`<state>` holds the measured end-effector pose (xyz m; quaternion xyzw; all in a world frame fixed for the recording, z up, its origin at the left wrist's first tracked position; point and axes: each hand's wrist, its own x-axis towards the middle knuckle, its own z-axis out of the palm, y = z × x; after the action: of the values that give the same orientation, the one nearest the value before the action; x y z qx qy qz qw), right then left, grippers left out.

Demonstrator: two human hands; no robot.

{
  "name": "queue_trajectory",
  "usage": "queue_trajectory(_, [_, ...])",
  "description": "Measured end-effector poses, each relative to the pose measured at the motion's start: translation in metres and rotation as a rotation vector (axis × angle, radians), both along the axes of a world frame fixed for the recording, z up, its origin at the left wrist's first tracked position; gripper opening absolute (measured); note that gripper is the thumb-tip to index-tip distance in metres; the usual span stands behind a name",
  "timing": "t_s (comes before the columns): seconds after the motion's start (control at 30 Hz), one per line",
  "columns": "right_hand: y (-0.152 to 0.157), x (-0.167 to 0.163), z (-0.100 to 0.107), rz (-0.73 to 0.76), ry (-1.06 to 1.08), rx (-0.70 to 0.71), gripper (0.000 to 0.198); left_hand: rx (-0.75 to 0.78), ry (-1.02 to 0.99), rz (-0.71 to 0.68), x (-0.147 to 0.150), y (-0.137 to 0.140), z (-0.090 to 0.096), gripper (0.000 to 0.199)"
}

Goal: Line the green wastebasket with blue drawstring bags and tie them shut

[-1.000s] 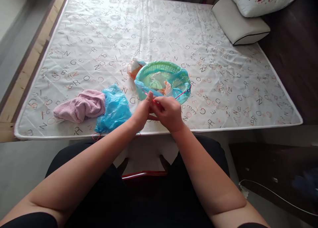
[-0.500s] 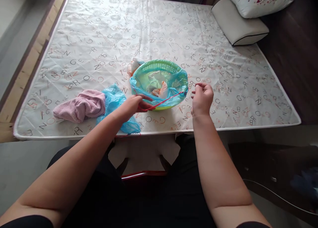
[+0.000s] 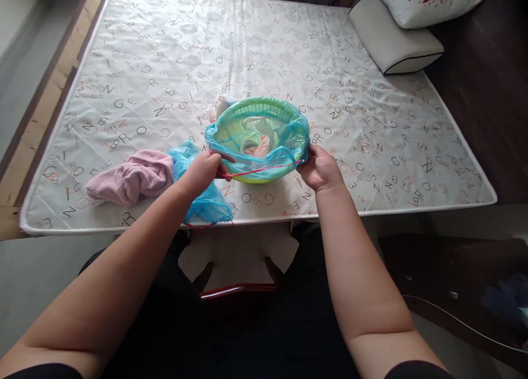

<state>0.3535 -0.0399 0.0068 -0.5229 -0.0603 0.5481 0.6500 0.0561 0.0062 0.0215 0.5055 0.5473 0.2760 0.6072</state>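
Note:
A green plastic basket (image 3: 264, 107) stands on the mattress in front of me, lined with a thin blue trash bag (image 3: 284, 154). The bag is folded over the rim, and its red drawstring (image 3: 264, 171) runs slack across the near side. Crumpled scraps (image 3: 260, 146) lie inside. My left hand (image 3: 209, 167) is closed on the bag's edge and drawstring at the left of the rim. At the right side, my right hand (image 3: 320, 167) pinches the bag's edge against the rim, thumb on top; its other fingertips are partly hidden.
Left of the basket lie a pink towel (image 3: 134, 176) and a second crumpled blue bag (image 3: 210, 203). A whitish bundle (image 3: 218, 106) sits behind the basket. Pillows (image 3: 396, 35) rest at the mattress's (image 3: 165, 54) far right corner. A red-edged chair (image 3: 239, 289) is below the near edge.
My right hand has moved left from beside the basket and taken hold of the bag at the rim. My left hand has shifted left and up; the basket has moved slightly left.

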Motion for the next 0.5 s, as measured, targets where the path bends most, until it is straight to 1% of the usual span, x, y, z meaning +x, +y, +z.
queue_trajectory(0.1, [0.001,0.007,-0.001,-0.058,0.133,0.021,0.014,0.117,0.059,0.007,-0.005,0.005,-0.001,0.032])
queue_trajectory(0.2, [0.001,0.015,-0.003,-0.041,0.175,0.073,0.012,0.216,0.15,-0.014,-0.006,0.007,0.002,0.027])
queue_trajectory(0.33, [0.001,0.029,-0.008,-0.003,0.136,0.098,0.006,0.297,0.27,-0.084,-0.009,0.006,0.009,0.013])
queue_trajectory(0.43, [0.0,0.04,-0.011,-0.026,0.09,0.07,0.01,0.334,0.334,-0.137,-0.014,0.008,0.01,0.016])
queue_trajectory(0.5, [0.0,0.045,-0.014,-0.028,0.024,0.058,0.016,0.341,0.338,-0.171,-0.017,0.009,0.009,0.014])
